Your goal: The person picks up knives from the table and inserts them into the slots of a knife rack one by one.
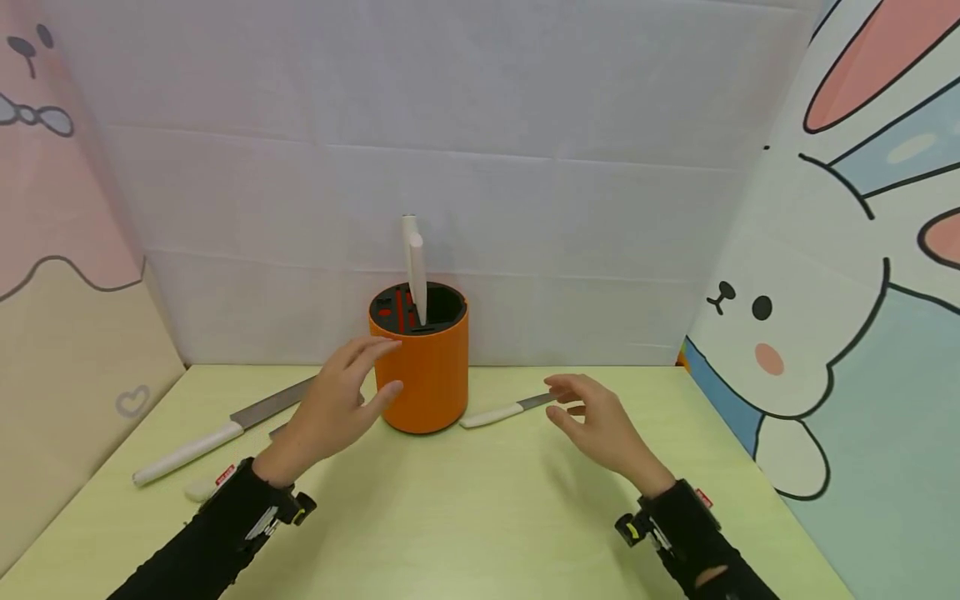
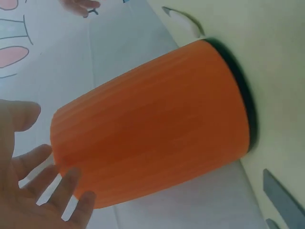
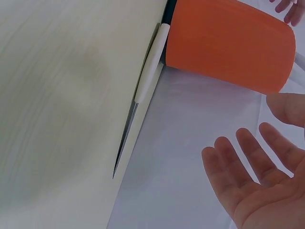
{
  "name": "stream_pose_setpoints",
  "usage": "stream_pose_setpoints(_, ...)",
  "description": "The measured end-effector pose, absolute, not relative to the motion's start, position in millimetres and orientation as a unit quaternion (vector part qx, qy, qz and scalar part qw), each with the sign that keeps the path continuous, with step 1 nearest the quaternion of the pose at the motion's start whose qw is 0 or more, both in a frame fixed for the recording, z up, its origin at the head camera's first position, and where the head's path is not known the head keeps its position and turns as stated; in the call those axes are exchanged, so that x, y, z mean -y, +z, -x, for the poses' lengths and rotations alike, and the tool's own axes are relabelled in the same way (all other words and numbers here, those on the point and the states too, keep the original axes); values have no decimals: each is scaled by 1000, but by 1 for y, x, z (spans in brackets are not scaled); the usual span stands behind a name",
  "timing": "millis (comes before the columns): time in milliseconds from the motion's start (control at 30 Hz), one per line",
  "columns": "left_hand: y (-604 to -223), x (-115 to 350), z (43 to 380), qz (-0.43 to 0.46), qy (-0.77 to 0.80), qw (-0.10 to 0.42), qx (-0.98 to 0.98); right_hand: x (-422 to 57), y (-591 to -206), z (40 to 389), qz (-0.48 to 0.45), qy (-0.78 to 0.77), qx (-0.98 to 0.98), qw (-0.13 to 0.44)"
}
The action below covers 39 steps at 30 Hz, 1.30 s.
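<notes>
An orange knife holder (image 1: 427, 379) with a black slotted top stands at the back of the table. White handles (image 1: 417, 275) stick up out of it. My left hand (image 1: 337, 404) hovers at its left front, fingers spread and holding nothing; the left wrist view shows the holder's side (image 2: 152, 124) just beyond the fingers. To the holder's right lies a small knife (image 1: 493, 415), white handle towards the holder. Near its blade end my right hand (image 1: 600, 423) hangs in the air, loosely bent and holding nothing. The right wrist view shows that knife (image 3: 151, 64) apart from the hand.
On the left of the table lies a long knife (image 1: 191, 448) with a white handle. Beside it another white-handled knife (image 1: 199, 490) is partly hidden by my left arm. A white cloth backdrop (image 1: 570, 250) rises behind the table, with cartoon-printed panels (image 1: 772, 350) at both sides.
</notes>
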State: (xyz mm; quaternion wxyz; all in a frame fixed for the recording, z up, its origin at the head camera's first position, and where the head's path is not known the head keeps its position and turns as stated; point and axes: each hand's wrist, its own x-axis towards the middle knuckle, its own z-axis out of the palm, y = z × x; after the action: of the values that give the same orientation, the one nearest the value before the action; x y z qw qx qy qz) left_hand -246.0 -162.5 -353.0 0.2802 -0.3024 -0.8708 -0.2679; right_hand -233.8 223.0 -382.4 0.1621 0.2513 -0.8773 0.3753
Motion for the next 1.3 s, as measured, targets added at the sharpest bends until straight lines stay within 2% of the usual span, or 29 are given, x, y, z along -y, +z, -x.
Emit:
stream_pose_setpoints(167, -376, 162, 236, 319, -254, 295, 864, -225, -386, 241, -259, 353, 885, 161)
stream_pose_setpoints(667, -424, 154, 224, 322, -241, 220, 889, -214, -400, 266, -299, 274, 905, 129)
stream_pose_setpoints(900, -432, 146, 221, 310, -236, 185, 902, -209, -407, 281, -321, 227, 914, 98)
stream_pose_setpoints(1300, -432, 144, 219, 306, -239, 167, 906, -187, -412, 303, -339, 157, 926, 58)
